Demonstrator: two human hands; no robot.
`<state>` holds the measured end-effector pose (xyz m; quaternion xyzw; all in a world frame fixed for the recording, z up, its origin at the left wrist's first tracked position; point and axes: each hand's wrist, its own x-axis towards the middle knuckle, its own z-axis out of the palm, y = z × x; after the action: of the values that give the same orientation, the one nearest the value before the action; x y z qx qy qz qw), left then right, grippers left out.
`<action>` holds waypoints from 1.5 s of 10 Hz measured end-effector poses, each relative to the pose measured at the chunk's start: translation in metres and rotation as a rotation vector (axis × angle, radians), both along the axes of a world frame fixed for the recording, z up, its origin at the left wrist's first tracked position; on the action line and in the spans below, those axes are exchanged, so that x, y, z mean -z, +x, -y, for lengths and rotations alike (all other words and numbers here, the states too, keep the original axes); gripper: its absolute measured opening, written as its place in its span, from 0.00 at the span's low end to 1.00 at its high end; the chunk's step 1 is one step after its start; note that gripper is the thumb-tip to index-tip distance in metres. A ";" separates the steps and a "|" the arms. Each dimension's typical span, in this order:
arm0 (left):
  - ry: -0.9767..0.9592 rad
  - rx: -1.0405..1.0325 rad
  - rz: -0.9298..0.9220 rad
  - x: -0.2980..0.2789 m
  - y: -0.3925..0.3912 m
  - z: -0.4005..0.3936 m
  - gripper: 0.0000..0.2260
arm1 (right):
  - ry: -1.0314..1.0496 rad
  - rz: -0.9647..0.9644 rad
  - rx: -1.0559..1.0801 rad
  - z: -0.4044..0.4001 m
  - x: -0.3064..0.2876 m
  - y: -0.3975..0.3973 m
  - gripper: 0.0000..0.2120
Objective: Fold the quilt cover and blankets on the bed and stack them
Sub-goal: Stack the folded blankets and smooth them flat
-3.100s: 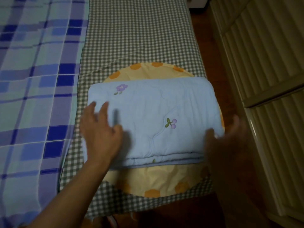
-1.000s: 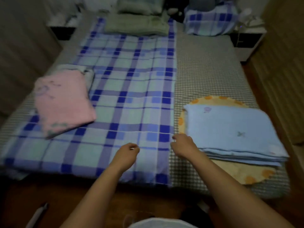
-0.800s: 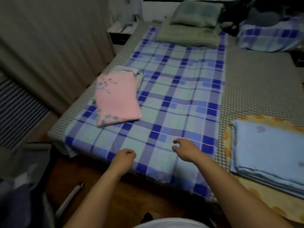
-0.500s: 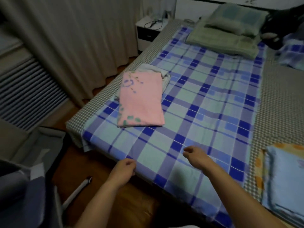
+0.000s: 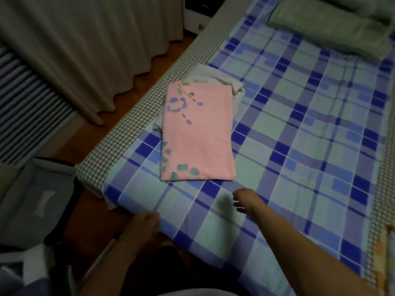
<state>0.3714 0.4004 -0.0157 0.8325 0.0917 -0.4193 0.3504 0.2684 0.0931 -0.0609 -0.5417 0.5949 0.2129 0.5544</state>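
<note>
A folded pink blanket (image 5: 197, 133) with blue and green flower prints lies on the blue plaid sheet (image 5: 299, 146), resting on a folded white cloth (image 5: 215, 76). My right hand (image 5: 245, 200) hovers just in front of the pink blanket's near edge, fingers loosely curled, holding nothing. My left hand (image 5: 144, 224) is at the bed's near edge, fingers loosely curled, empty. A sliver of the yellow-orange cloth (image 5: 384, 253) shows at the far right edge.
Green folded bedding (image 5: 333, 28) lies at the head of the bed. Grey curtains (image 5: 85, 50) hang to the left over a wooden floor strip (image 5: 149, 67). A grey pet bed (image 5: 32, 206) sits on the floor at lower left. A white nightstand (image 5: 201, 11) stands at the top.
My view has swung left from the folded light blue quilt to the pink blanket. Both hands moved left along the bed's foot and closer to the pink blanket, holding nothing.
</note>
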 end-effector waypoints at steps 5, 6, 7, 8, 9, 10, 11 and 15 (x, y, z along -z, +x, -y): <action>0.044 0.181 -0.275 0.130 0.214 0.085 0.15 | -0.029 0.053 0.971 0.016 0.123 0.120 0.22; 0.021 0.107 -0.308 0.136 0.219 0.102 0.17 | -0.306 0.118 0.787 0.013 0.095 0.131 0.09; 0.002 0.068 -0.311 0.155 0.218 0.110 0.24 | -0.548 0.133 0.757 0.007 0.104 0.129 0.02; -0.089 0.017 -0.307 0.164 0.208 0.119 0.17 | -0.390 0.033 1.007 -0.002 0.139 0.122 0.14; -0.140 -0.008 -0.318 0.173 0.204 0.122 0.15 | -0.280 0.085 1.140 -0.009 0.156 0.123 0.22; -0.211 -0.102 -0.455 0.168 0.203 0.124 0.18 | 0.045 0.283 1.302 -0.023 0.162 0.121 0.21; -0.453 -0.241 -0.638 0.132 0.187 0.135 0.23 | 0.270 0.454 1.287 -0.021 0.142 0.116 0.22; -0.199 0.889 -1.035 0.027 -0.006 0.167 0.12 | -0.321 0.269 0.975 0.112 0.024 -0.128 0.07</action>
<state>0.3649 0.2332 -0.0423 0.4477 -0.1419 -0.8731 0.1310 0.1405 -0.0193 -0.0850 -0.3027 0.7264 -0.2350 0.5706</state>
